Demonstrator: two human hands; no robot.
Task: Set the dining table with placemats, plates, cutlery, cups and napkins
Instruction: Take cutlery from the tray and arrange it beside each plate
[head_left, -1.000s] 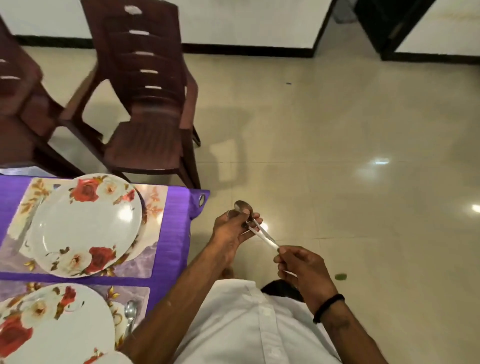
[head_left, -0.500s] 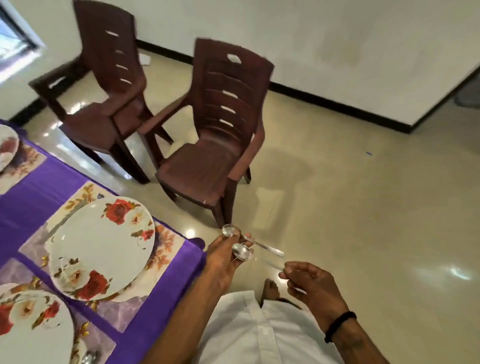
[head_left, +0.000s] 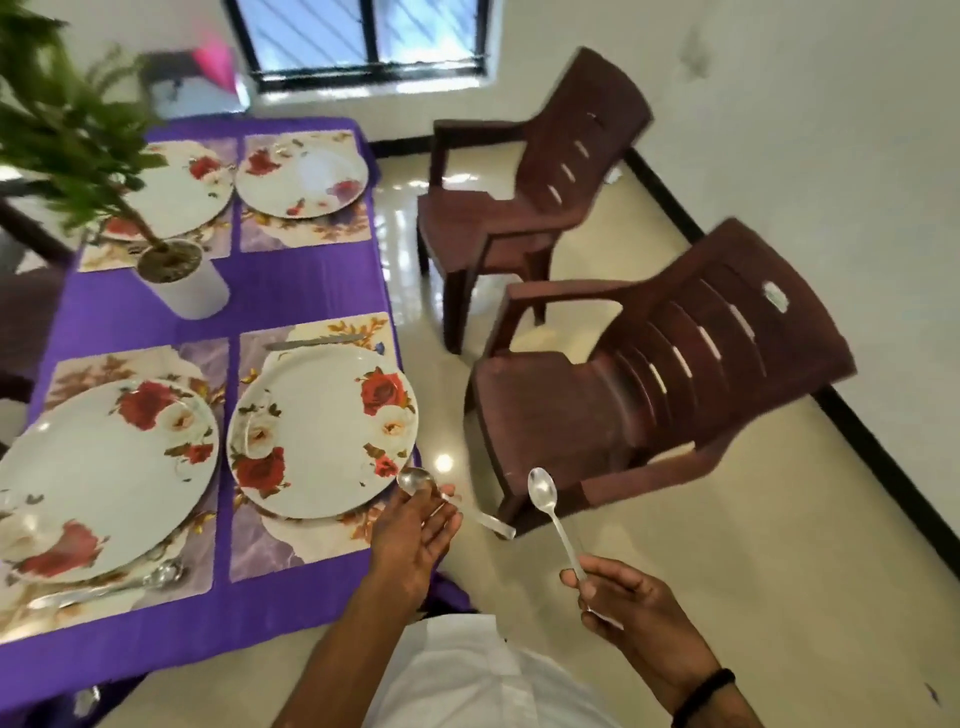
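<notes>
Left hand curled loosely round a spoon, bowl over the near rim of the rose plate at the table's right edge, handle jutting past that edge. Right hand pinching a second spoon by its handle end, bowl up, off the table beside the nearer brown chair. Third spoon lying on the placemat at the near left corner.

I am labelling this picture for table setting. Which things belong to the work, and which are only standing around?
For the job: left hand spoon; right hand spoon; plates; placemats; spoon already laid.

Standing around: potted plant; two brown chairs; window.
</notes>
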